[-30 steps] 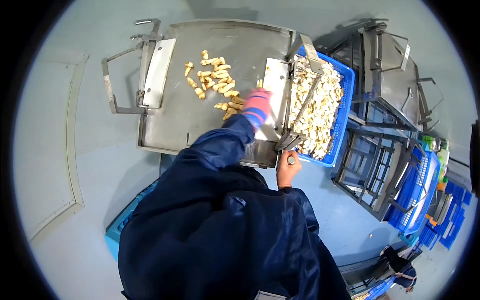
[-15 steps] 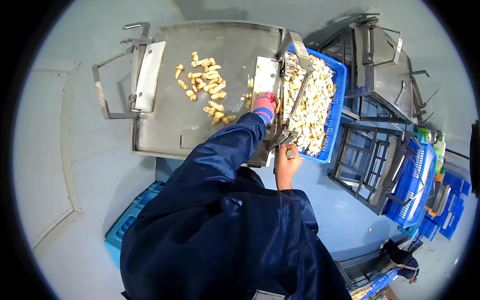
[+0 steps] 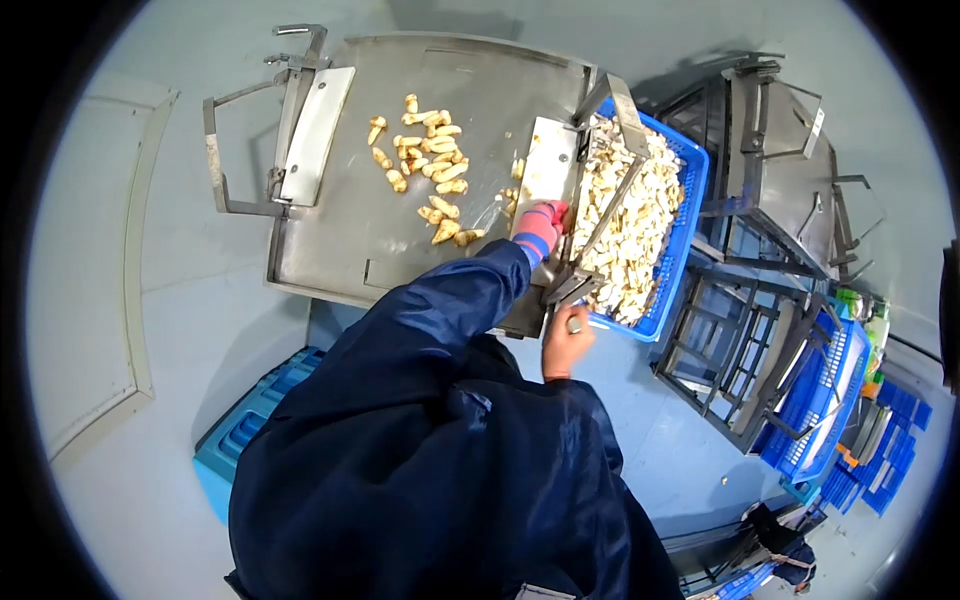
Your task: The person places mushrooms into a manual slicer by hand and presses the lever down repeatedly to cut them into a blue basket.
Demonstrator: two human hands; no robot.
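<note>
Gloved left hand (image 3: 541, 226) at white plate (image 3: 546, 160), fingers' hold unclear, right hand (image 3: 566, 350) with fingers curled round handle (image 3: 574, 325) near blue basket (image 3: 692, 215).

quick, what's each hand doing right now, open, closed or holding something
Left hand: gloved, on the white plate; can't tell if it holds anything.
Right hand: closed around the handle.
</note>
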